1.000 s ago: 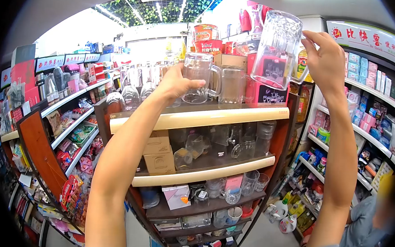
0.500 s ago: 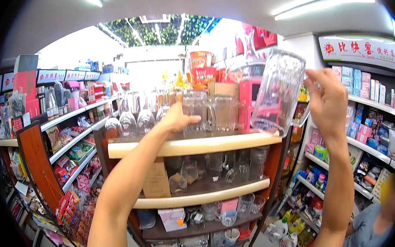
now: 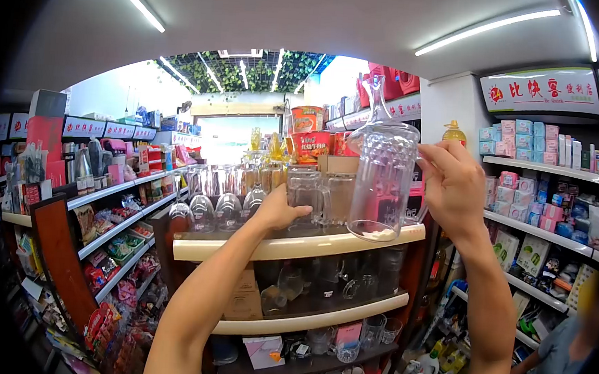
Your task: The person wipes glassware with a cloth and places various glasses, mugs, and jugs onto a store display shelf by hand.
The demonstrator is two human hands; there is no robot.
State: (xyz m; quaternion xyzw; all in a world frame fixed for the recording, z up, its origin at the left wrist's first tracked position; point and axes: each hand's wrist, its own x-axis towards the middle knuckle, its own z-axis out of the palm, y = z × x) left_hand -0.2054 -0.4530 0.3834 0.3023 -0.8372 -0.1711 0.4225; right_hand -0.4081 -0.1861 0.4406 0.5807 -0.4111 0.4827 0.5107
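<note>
My right hand [image 3: 452,186] is closed on the handle of a large clear glass mug [image 3: 382,182], which hangs upright at the front right of the top shelf [image 3: 296,245]. Beside a second clear mug [image 3: 304,194] on that shelf is my left hand [image 3: 281,210], its thumb stretched out at the mug's lower side and its other fingers partly hidden behind it. A third handled mug [image 3: 340,196] stands just to the right. Several glasses [image 3: 229,210] stand left of my left hand.
Lower shelves [image 3: 312,321] hold glassware and boxes. Instant noodle tubs [image 3: 309,144] and a glass decanter [image 3: 374,106] stand behind the mugs. Stocked shelves line both sides. A person in a grey top [image 3: 557,353] is at the lower right.
The view has tilted up, so the shelf sits lower in it. The large mug in my right hand has come down and left, toward the shelf front. My left hand stays beside the second mug.
</note>
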